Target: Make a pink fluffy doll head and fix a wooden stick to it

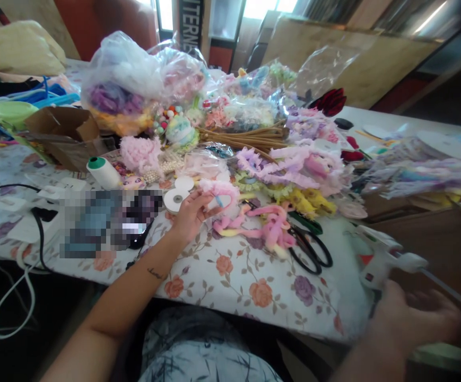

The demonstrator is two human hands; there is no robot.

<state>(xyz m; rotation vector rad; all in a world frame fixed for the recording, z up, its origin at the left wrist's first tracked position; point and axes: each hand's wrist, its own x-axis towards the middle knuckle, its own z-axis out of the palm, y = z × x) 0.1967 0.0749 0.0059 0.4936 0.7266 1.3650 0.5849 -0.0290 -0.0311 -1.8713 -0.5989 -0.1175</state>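
My left hand (190,215) pinches a small fluffy pink loop of yarn (230,192) above the table, with a light-blue bit showing inside it. My right hand (413,318), at the lower right, is blurred, right beside the white hot glue gun (381,254). A glue stick (449,289) sticks out of the gun's back. Whether the fingers grip the gun is unclear. Near my left hand are a white ribbon spool (172,201), a tangle of pink and yellow fuzzy yarn (276,225) and black-handled scissors (313,254).
Across the flowered tablecloth (222,286) lie lilac fuzzy trim (254,162), brown sticks (246,138) and bagged materials (122,69). At left are a thread cone (103,172), a cardboard box (63,132), a blurred-out phone (90,223) and cables (31,292). A brown box (425,239) stands right.
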